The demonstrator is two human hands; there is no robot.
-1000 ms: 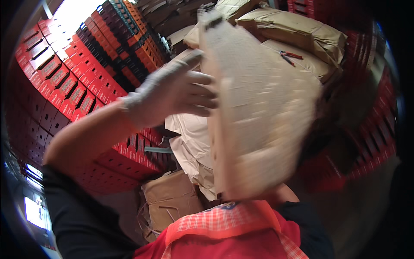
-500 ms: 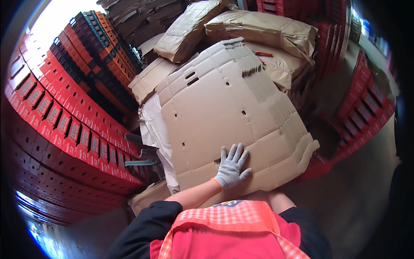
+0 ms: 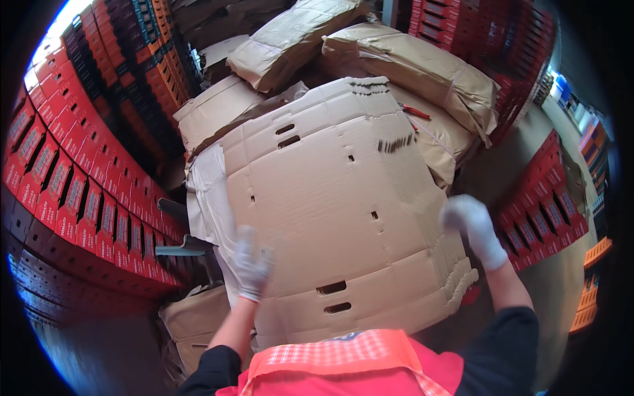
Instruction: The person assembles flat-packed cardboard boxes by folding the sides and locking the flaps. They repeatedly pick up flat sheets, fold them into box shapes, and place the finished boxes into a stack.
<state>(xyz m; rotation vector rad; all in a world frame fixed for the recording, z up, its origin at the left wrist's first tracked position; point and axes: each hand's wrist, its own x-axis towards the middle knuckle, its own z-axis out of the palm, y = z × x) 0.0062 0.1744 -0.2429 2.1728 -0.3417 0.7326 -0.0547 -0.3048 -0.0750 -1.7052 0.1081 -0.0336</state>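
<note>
Your left hand (image 3: 252,269) is moving left and your right hand (image 3: 474,228) is showing; blur is hiding whether fingers are spreading. Uneven pushing could be making the cardboard sheets (image 3: 310,198) slip.

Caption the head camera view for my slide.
Gloved left hand and right hand near opposite edges of stacked flat cardboard.

I see one left hand (image 3: 252,265), one right hand (image 3: 474,228), one pile of flat cardboard (image 3: 310,211) with four long holes (image 3: 331,288) on top, one red tool (image 3: 415,112) and at least four brown bundles (image 3: 406,56).
</note>
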